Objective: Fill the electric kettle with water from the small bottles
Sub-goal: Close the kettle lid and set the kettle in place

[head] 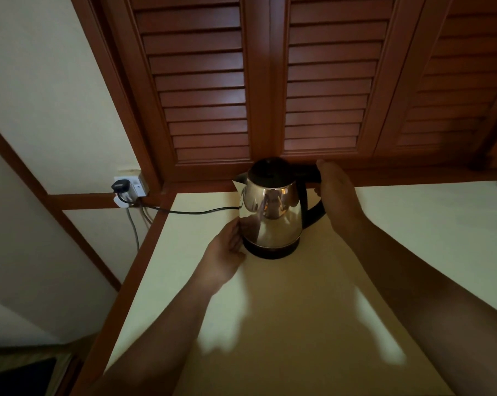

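Steel kettle (270, 207) upright on black base (270, 250), on cream counter (298, 324) near louvred doors (201, 81).
Left hand (224, 252): fingers together, laid flat against lower kettle wall.
Right hand (338, 192): fingers over top of black handle (317, 214), thumb beneath, gripping.
Cord (195, 211) runs to wall socket (133, 186).

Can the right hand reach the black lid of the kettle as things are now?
Probably yes. The right hand is at the top of the handle, right beside the closed lid of the electric kettle; nothing stands between them.
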The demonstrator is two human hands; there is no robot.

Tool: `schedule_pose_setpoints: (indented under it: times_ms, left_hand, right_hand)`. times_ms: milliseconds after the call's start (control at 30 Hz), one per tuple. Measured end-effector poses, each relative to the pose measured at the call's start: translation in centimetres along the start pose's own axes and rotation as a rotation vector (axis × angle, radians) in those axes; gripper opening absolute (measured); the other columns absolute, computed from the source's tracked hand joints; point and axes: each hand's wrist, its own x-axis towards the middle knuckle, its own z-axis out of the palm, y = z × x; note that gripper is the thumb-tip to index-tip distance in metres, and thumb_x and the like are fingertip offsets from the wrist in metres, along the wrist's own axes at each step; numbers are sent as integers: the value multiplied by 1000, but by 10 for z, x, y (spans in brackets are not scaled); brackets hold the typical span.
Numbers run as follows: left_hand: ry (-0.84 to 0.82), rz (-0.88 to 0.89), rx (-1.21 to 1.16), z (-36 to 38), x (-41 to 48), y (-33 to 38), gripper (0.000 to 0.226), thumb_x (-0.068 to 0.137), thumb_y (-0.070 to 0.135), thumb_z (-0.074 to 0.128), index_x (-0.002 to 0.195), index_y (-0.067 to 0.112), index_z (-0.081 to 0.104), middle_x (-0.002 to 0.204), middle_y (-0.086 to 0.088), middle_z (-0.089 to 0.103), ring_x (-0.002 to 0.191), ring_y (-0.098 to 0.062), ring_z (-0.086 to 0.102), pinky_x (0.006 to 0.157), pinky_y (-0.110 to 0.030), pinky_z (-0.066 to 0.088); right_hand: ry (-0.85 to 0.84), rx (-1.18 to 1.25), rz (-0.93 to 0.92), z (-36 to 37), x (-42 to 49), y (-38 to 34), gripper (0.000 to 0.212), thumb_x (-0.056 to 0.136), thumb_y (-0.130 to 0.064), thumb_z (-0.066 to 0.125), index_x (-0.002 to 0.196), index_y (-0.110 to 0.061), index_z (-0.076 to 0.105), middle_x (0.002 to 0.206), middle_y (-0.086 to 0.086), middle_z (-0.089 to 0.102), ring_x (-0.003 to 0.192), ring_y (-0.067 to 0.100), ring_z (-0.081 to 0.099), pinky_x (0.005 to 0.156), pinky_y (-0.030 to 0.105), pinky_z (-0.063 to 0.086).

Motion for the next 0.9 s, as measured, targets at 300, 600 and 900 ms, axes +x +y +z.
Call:
schedule_pose_setpoints:
  times_ms: [300, 600, 900]
  left_hand:
    - [27, 6, 40, 1, 2, -3, 88, 71, -37, 35, 145, 8, 50, 139, 4, 64, 133, -2, 58, 108, -14, 45]
    - [30, -11, 70, 3, 0, 0, 87, 74, -34, 39, 146, 12, 50, 142, 2, 63, 133, -2, 57, 103, -11, 46]
    - [-42, 58, 195, -2, -9, 10, 75, 85, -26, 50, 146, 17, 52, 139, 21, 62, 132, 6, 56, 105, -9, 43]
  right_hand:
    - [-13, -25, -82, 0, 3, 2, 22, 99, -42, 53, 88, -26, 63, 94, -7, 62, 94, 13, 59, 86, 34, 47]
    - [-24, -63, -87, -4, 2, 5, 28, 99, -50, 51, 97, -25, 64, 98, -9, 63, 99, 12, 60, 84, 31, 46]
    - [-76, -211, -267, -13, -50, 34, 50, 107, -36, 43, 153, -32, 24, 148, -29, 34, 132, -20, 32, 103, 2, 27]
